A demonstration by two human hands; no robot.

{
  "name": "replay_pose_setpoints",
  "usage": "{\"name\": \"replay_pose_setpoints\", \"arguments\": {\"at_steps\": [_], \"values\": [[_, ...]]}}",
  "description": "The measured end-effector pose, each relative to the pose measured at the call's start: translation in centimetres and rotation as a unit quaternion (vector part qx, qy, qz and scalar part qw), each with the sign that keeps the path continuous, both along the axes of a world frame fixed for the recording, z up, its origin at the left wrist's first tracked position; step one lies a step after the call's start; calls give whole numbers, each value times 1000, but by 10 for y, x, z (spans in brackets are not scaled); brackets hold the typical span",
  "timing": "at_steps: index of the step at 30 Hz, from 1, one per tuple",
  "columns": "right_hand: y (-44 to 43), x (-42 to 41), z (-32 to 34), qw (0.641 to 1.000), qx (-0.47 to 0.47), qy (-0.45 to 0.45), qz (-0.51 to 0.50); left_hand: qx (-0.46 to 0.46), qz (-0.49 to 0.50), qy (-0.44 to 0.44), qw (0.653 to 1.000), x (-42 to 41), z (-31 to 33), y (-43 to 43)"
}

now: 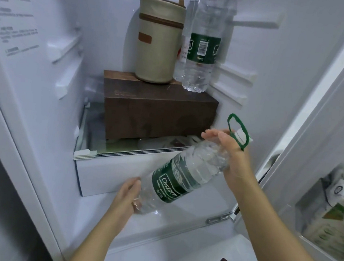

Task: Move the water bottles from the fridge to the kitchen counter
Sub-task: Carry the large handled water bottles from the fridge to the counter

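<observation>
Bottle (174,181) held tilted before shelf (84,153) edge.

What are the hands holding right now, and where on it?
One large Cestbon water bottle, tilted in front of the fridge. The right hand grips its shoulder below the neck, and the left hand cups its base.

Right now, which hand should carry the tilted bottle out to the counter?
Right. The right hand wraps the bottle at its shoulder, beside the green carry loop; the left hand only cups the base, so it looks like support, not the main hold.
</observation>
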State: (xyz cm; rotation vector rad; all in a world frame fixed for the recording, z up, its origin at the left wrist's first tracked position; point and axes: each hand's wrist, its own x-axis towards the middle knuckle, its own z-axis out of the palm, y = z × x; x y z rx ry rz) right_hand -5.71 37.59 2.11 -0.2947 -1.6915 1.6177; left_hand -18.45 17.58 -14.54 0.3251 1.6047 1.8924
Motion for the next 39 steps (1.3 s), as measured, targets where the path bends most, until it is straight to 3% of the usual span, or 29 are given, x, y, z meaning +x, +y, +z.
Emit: {"name": "replay_pose_setpoints", "arguments": {"at_steps": [2,5,10,17,22,27,39], "values": [[1,1,-5,999,-33,15,-12,56,19,-124,991,6,7,8],[3,5,-16,996,-74,23,-31,62,66,-171,981,9,8,19],[-12,11,-21,992,-80,62,-70,57,85,-173,980,5,4,23],[-34,29,-11,992,-36,105,-64,140,70,-226,961,8,6,19],[-43,57,-3,981,-26,167,-96,187,22,-233,954,24,17,23],[-45,92,5,981,0,169,-94,184,-14,-224,957,56,38,26],[-55,268,15,966,20,218,-136,177,-112,-216,954,200,57,39]]}}
